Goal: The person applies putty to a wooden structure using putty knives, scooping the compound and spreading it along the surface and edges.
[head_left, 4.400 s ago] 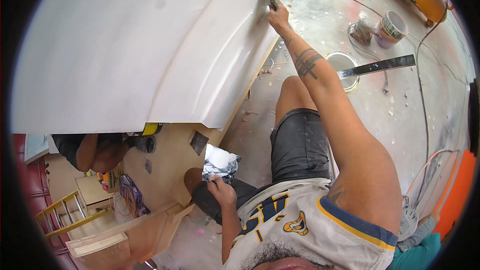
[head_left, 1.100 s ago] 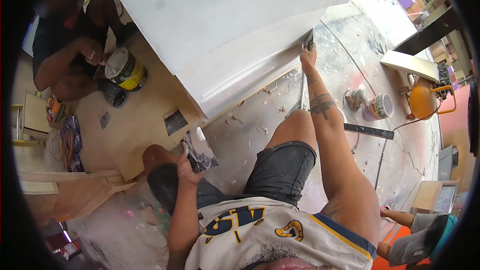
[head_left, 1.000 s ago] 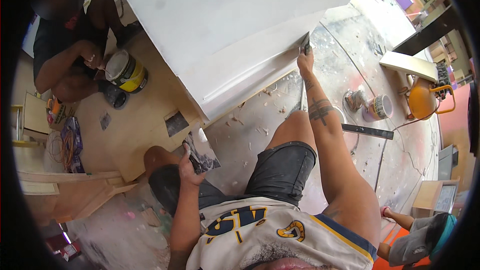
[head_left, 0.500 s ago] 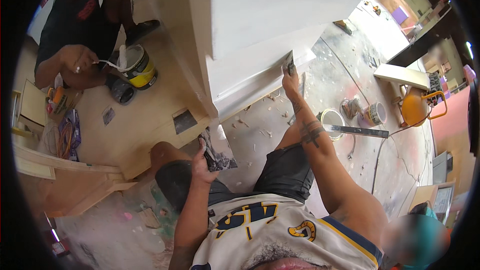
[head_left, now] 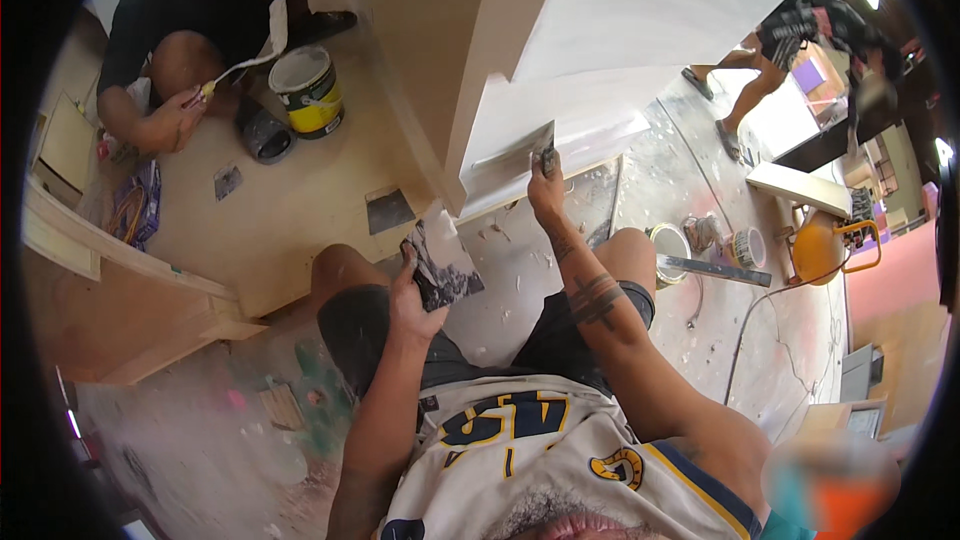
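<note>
My right hand (head_left: 545, 192) is closed round a putty knife (head_left: 546, 145), its blade against the lower face of a white panel (head_left: 610, 30). Grey shading and fresh white filler show on the panel beside the blade. My left hand (head_left: 412, 310) grips a flat rectangular plate (head_left: 447, 262) in front of my knees. White filler covers the plate's upper part, and dark patches mark the rest.
At left a co-worker's hand (head_left: 172, 122) holds a small paint roller (head_left: 277, 28) by a yellow-and-black bucket (head_left: 306, 90). Another person (head_left: 765, 50) bends at far right. Right of my knee stand a bucket (head_left: 668, 240) with a dark bar across it and an orange machine (head_left: 820, 248).
My right hand has drawn the putty knife leftward along the panel's lower face. The left hand keeps the plate. The co-worker's roller has risen from the bucket; another person has come into view.
</note>
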`<state>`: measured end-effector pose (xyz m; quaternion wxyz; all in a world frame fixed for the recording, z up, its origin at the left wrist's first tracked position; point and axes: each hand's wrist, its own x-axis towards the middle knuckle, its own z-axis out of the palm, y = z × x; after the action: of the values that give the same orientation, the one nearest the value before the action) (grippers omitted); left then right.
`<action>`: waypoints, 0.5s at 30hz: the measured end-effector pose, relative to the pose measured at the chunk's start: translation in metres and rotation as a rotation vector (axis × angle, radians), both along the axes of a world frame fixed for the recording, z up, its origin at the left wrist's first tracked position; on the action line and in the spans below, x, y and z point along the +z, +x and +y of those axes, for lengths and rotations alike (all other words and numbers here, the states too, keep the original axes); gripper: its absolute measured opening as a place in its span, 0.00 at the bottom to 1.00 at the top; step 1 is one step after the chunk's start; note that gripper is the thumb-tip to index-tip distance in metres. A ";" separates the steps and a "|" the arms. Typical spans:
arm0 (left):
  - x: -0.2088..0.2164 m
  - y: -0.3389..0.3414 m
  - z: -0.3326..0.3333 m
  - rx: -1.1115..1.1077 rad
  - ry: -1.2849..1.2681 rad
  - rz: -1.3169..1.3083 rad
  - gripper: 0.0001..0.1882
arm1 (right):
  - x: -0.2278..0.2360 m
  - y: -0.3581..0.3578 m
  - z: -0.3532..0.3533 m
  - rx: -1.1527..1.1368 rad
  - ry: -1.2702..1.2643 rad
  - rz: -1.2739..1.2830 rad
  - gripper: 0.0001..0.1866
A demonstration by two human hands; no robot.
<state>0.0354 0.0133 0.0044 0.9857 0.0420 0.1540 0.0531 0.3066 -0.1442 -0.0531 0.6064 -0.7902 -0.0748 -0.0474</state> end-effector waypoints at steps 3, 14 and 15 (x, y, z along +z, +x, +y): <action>0.002 -0.005 0.008 0.073 0.004 -0.033 0.19 | 0.002 -0.032 0.032 0.019 0.071 -0.024 0.14; -0.010 -0.011 0.018 0.267 -0.015 0.048 0.15 | 0.020 -0.127 0.084 0.332 -0.007 -0.013 0.22; -0.012 -0.011 0.018 0.267 -0.013 0.049 0.15 | 0.028 -0.133 0.083 0.388 0.040 -0.024 0.21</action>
<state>0.0240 0.0316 -0.0076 0.9661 0.0161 0.1825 0.1820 0.1736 -0.0616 -0.0251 0.6188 -0.7481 -0.2320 0.0596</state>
